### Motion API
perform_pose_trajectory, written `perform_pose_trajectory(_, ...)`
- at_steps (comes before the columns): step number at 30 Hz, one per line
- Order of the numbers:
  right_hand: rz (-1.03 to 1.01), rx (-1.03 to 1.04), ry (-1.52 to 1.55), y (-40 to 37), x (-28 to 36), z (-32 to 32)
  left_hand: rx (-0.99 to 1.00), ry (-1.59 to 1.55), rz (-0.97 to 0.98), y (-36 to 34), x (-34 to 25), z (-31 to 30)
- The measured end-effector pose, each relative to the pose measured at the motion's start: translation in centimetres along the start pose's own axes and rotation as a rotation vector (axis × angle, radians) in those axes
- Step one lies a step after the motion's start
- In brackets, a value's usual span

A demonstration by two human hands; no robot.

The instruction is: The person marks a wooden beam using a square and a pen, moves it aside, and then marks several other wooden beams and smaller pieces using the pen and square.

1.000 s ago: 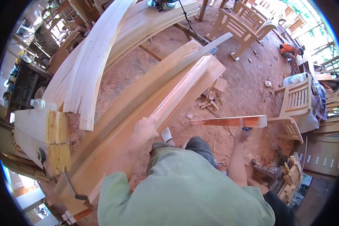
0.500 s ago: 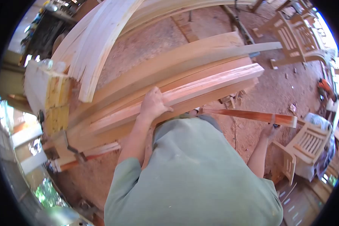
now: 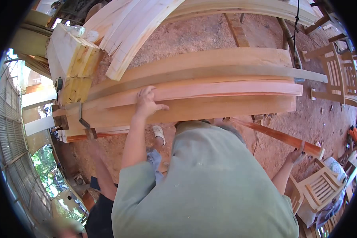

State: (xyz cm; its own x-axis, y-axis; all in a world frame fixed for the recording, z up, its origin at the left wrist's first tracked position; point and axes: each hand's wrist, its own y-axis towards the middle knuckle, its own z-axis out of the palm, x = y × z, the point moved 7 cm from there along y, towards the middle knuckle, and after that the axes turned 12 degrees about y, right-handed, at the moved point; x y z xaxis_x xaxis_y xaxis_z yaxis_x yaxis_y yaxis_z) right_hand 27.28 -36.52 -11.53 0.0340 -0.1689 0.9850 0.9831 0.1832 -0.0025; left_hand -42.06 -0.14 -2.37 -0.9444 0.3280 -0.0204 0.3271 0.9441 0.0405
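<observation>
My left hand (image 3: pixel 146 104) lies across a long pinkish wooden strip (image 3: pixel 226 89), its fingers over the far edge and its thumb spread along the near side. That strip rests on wide, pale curved boards (image 3: pixel 242 105), beside a thin greyish-brown strip (image 3: pixel 226 72). Out to the right, my right hand (image 3: pixel 294 154) is closed around the end of a reddish wooden board (image 3: pixel 279 137). The other end of this board runs back toward my body, where its tip is hidden.
A person in a dark shirt (image 3: pixel 99 216) reaches from lower left toward a metal clamp (image 3: pixel 82 117) on the boards. Stacked thick timber (image 3: pixel 77 67) stands at left. Wooden chairs (image 3: pixel 321 186) are at right. A light shoe (image 3: pixel 158 133) shows below the boards.
The view has swung, so the boards lie more level. The pinkish strip now sits flatter against its neighbour under my left hand. A person's arm has come in at lower left.
</observation>
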Motion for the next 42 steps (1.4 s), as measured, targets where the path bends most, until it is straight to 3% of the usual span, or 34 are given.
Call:
perform_pose_trajectory(2,0.045,0.017,-0.01,-1.0,0.3,1.1,0.039,0.026,0.077,-0.8,-0.1,1.2)
perform_pose_trajectory(4,0.072,0.03,0.003,-2.5,0.4,2.6,0.005,0.037,-0.082,-0.4,0.3,1.3)
perform_pose_trajectory(8,0.071,0.113,0.043,-6.7,-0.4,5.4,0.1,-0.009,-0.064,2.2,0.8,-0.3)
perform_pose_trajectory(10,0.073,0.128,0.039,-8.6,-0.7,6.5,0.388,-0.03,-0.118,3.6,1.7,1.0)
perform_pose_trajectory(14,0.019,0.27,0.01,-12.7,-0.3,9.2,0.529,-0.074,-0.148,4.3,1.3,0.0)
perform_pose_trajectory(18,-0.072,0.391,-0.055,-18.4,2.9,12.3,0.366,-0.066,-0.144,2.1,1.0,1.0)
perform_pose_trajectory(20,-0.124,0.465,-0.062,-21.1,5.2,13.5,-0.024,-0.034,-0.014,0.8,0.1,0.7)
perform_pose_trajectory(26,-0.166,0.723,-0.121,-28.5,12.4,18.6,-0.165,-0.003,-0.014,-0.5,-0.6,0.7)
perform_pose_trajectory(33,-0.168,1.015,-0.081,-32.8,14.3,22.4,-0.021,-0.026,-0.027,-1.2,-2.3,0.9)
perform_pose_trajectory(36,-0.138,1.048,0.047,-33.3,15.2,23.1,-0.025,-0.123,-0.011,-1.4,-2.2,0.6)
perform_pose_trajectory(38,-0.113,1.051,0.191,-33.7,16.8,23.9,-0.459,-0.496,0.104,-2.6,-2.2,-1.9)
perform_pose_trajectory(39,-0.099,1.066,0.267,-33.6,17.9,24.0,-0.453,-0.502,0.113,-3.4,-2.7,-2.1)
perform_pose_trajectory(41,0.058,1.108,0.475,-33.8,21.3,24.6,-0.005,-1.185,0.012,-5.9,-3.7,0.0)
perform_pose_trajectory(42,0.057,1.096,0.465,-33.5,22.4,24.2,0.01,-1.191,0.018,-7.0,-3.5,0.5)
